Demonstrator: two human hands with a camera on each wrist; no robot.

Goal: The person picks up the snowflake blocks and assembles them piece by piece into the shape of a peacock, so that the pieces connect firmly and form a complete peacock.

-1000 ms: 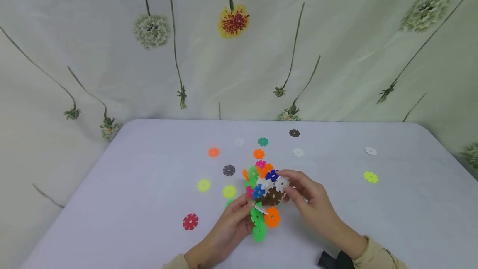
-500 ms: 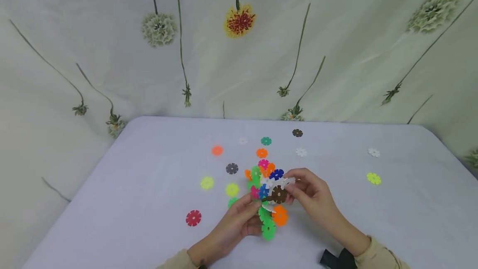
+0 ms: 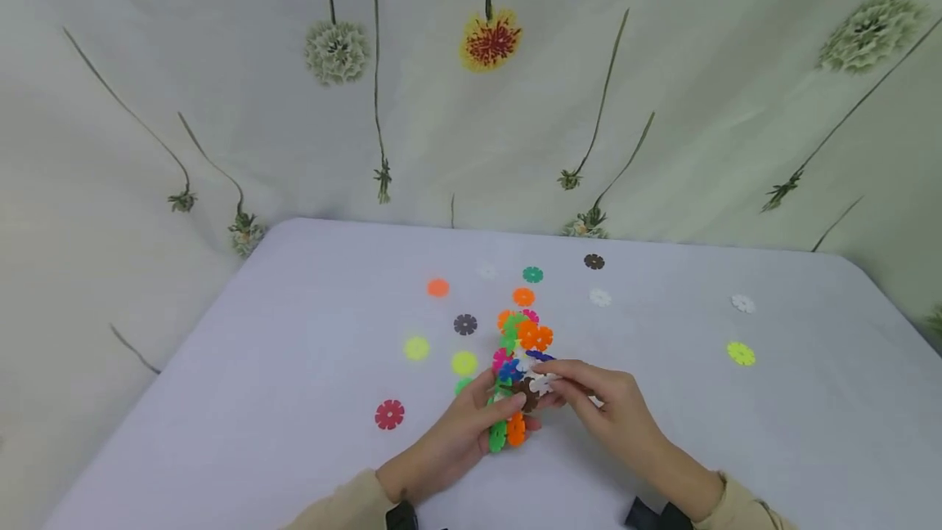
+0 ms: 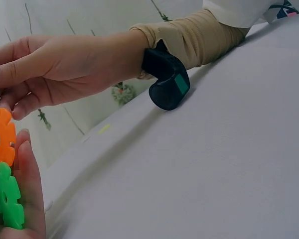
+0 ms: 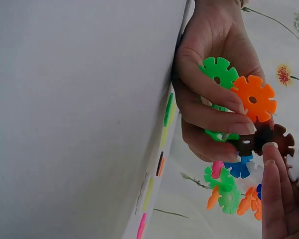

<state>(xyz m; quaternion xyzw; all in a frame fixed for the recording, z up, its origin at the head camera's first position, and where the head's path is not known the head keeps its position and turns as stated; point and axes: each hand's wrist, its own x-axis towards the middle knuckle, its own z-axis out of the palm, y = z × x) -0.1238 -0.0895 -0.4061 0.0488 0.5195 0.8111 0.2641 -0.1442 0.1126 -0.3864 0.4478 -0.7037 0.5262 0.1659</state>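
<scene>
A cluster of interlocked flower-shaped plastic discs (image 3: pixel 508 370) is held up over the table between my hands. My left hand (image 3: pixel 458 437) grips its lower part, thumb across near the brown disc (image 5: pixel 280 141), fingers curled behind the green disc (image 5: pixel 219 73) and orange disc (image 5: pixel 253 98). With thumb and forefinger my right hand (image 3: pixel 621 411) pinches a white disc (image 3: pixel 540 384) at the cluster's right side. Just above those fingertips a dark blue disc (image 3: pixel 540 356) shows edge-on. More orange, green, pink and blue discs form the upper part. Fingers partly hide the middle joints.
Loose discs lie flat on the white table (image 3: pixel 294 366): a red one (image 3: pixel 389 414) at left, yellow ones (image 3: pixel 464 363) near the cluster, a dark grey one (image 3: pixel 465 325), several farther back, and a yellow one (image 3: pixel 741 353) at right. A flower-patterned curtain (image 3: pixel 412 105) hangs behind.
The cluster has turned in my left hand, its lower green and orange discs swinging left and up. The left thumb now reaches the brown disc. My right hand has followed slightly lower. The head view has shifted.
</scene>
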